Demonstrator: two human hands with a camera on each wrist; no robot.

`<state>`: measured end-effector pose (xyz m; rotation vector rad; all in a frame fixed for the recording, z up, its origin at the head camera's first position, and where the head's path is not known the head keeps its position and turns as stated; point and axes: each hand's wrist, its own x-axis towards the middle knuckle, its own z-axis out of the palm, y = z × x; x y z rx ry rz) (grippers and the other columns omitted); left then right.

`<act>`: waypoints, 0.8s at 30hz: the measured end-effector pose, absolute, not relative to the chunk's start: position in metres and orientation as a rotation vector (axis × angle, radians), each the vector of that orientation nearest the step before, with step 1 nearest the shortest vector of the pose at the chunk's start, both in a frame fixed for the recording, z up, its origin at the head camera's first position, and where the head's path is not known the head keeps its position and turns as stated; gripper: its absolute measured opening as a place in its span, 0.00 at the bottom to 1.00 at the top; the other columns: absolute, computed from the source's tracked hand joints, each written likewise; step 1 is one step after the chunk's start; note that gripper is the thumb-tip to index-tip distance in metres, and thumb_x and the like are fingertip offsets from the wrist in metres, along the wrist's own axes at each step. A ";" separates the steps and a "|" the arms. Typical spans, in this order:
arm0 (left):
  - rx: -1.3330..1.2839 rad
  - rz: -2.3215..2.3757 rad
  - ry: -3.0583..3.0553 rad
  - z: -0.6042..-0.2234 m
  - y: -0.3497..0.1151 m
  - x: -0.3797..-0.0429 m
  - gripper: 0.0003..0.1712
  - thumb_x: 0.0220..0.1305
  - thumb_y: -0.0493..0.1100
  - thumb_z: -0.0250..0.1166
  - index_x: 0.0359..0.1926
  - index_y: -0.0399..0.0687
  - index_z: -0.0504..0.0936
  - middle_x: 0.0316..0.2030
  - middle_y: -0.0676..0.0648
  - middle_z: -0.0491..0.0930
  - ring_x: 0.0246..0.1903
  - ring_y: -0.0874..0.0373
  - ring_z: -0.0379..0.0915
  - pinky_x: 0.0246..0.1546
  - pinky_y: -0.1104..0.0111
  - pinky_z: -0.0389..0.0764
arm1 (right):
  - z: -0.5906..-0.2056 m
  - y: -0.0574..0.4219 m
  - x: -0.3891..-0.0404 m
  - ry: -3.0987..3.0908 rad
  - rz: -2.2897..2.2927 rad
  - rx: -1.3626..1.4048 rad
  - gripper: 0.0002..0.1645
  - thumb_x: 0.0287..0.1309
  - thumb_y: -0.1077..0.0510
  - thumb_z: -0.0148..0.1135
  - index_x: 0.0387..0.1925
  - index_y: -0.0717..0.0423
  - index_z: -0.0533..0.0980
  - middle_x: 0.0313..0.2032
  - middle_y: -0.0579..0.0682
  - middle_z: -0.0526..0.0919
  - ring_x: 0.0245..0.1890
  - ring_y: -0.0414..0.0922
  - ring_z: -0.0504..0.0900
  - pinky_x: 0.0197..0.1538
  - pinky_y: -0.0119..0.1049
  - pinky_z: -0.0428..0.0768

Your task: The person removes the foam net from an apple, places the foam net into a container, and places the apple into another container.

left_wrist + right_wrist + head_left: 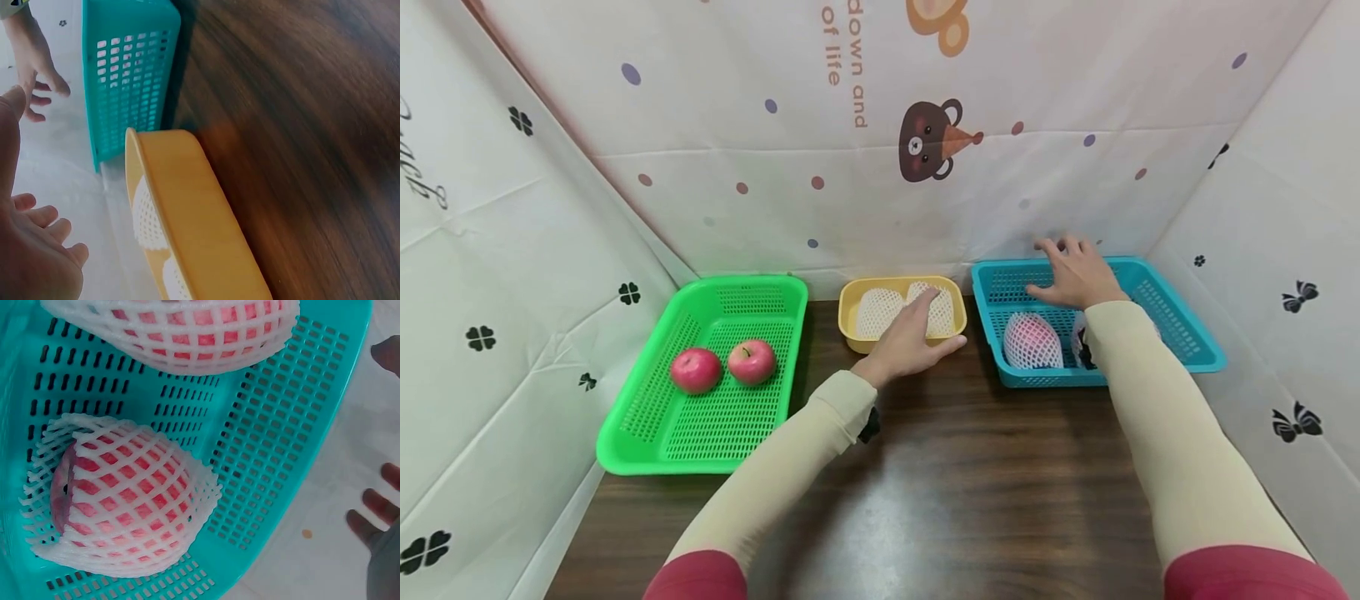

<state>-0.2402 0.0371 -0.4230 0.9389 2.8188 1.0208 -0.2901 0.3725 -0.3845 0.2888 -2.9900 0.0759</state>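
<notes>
My left hand point(906, 342) hovers over the yellow basket point(854, 343), fingers extended and thumb apart, holding nothing. Two white foam net sleeves point(877, 313) lie inside that basket, the right one partly hidden by the hand. Over the blue basket point(1052, 380) hangs my right hand point(1078, 279), its fingers spread and slightly bent around nothing. Beneath it are two apples in white foam nets; the left netted apple point(1032, 340) is plain to see, while my sleeve covers much of the other. In the right wrist view, one netted apple point(128, 497) shows its bare end.
A green basket point(715, 450) stands at the left with two bare red apples, one apple point(696, 371) left of the other apple point(752, 362). All the baskets rest on a dark wooden table point(970, 483). Printed cloth point(850, 208) hangs behind and at both sides.
</notes>
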 end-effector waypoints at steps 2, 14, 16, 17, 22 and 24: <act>0.932 1.025 2.800 -0.424 0.042 -0.239 0.56 0.66 0.67 0.65 0.81 0.46 0.50 0.79 0.45 0.55 0.76 0.53 0.54 0.75 0.62 0.57 | -0.387 0.376 -0.289 -3.034 0.124 0.231 0.50 0.61 0.35 0.66 0.75 0.52 0.58 0.63 0.73 0.63 0.60 0.71 0.62 0.54 0.73 0.71; 0.981 1.035 2.731 -0.432 0.069 -0.232 0.55 0.68 0.66 0.64 0.81 0.43 0.49 0.77 0.44 0.58 0.75 0.54 0.57 0.73 0.62 0.62 | -0.378 0.384 -0.280 -3.326 0.423 -0.051 0.63 0.58 0.23 0.60 0.80 0.51 0.46 0.72 0.81 0.42 0.69 0.82 0.44 0.57 0.84 0.57; 0.975 1.045 2.719 -0.433 0.073 -0.231 0.56 0.68 0.66 0.64 0.81 0.43 0.47 0.77 0.44 0.59 0.75 0.54 0.57 0.73 0.61 0.62 | -0.377 0.387 -0.279 -3.358 0.454 -0.089 0.66 0.58 0.22 0.59 0.81 0.53 0.43 0.72 0.83 0.40 0.69 0.83 0.42 0.57 0.85 0.56; 0.971 1.048 2.715 -0.433 0.075 -0.230 0.56 0.67 0.66 0.64 0.81 0.43 0.47 0.77 0.44 0.59 0.75 0.54 0.57 0.73 0.61 0.63 | -0.376 0.389 -0.278 -3.375 0.469 -0.111 0.67 0.58 0.22 0.58 0.81 0.54 0.41 0.72 0.84 0.39 0.69 0.84 0.40 0.57 0.85 0.56; 0.957 1.044 2.692 -0.435 0.083 -0.227 0.55 0.67 0.67 0.64 0.80 0.44 0.49 0.80 0.43 0.51 0.77 0.53 0.53 0.74 0.60 0.61 | -0.376 0.395 -0.276 -3.451 0.517 -0.204 0.75 0.56 0.18 0.56 0.80 0.60 0.33 0.71 0.86 0.37 0.68 0.85 0.39 0.58 0.84 0.54; 0.960 1.032 2.685 -0.436 0.086 -0.225 0.55 0.67 0.68 0.63 0.80 0.44 0.49 0.81 0.44 0.48 0.78 0.53 0.50 0.74 0.59 0.59 | -0.377 0.399 -0.275 -3.482 0.549 -0.235 0.78 0.55 0.17 0.56 0.79 0.63 0.29 0.71 0.86 0.38 0.68 0.85 0.41 0.60 0.82 0.56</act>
